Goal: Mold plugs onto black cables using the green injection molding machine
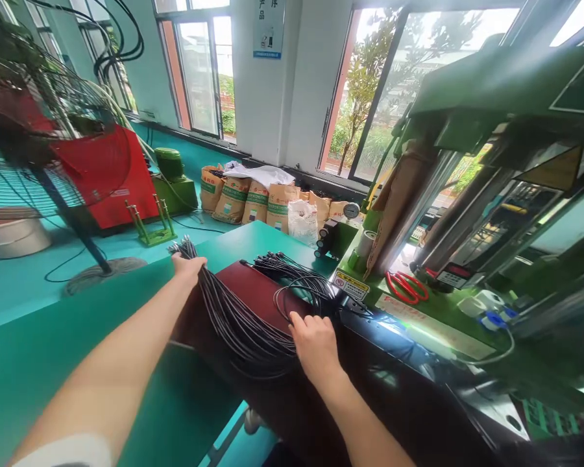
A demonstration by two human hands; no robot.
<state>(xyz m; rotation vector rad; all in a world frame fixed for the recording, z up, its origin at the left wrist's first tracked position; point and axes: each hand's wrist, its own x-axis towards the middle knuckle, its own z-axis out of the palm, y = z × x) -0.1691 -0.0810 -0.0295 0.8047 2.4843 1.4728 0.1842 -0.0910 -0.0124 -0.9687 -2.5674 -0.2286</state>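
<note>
My left hand point(189, 268) is stretched out ahead and closed around one end of a thick bundle of black cables point(233, 318), near their tips. The bundle sags across a dark red mat point(253, 292) on the green table point(126, 363). My right hand point(315, 342) is closed on the other part of the bundle, by a loose loop of cable point(296, 295). A second bunch of black cables point(282, 264) lies beyond, its plug ends pointing left.
A green moulding machine point(491, 162) stands at the right, with red scissors point(405, 287) on its base. Filled sacks point(253, 198) line the wall under the windows. A large fan point(39, 130) and a red machine point(111, 175) stand at the left on the teal floor.
</note>
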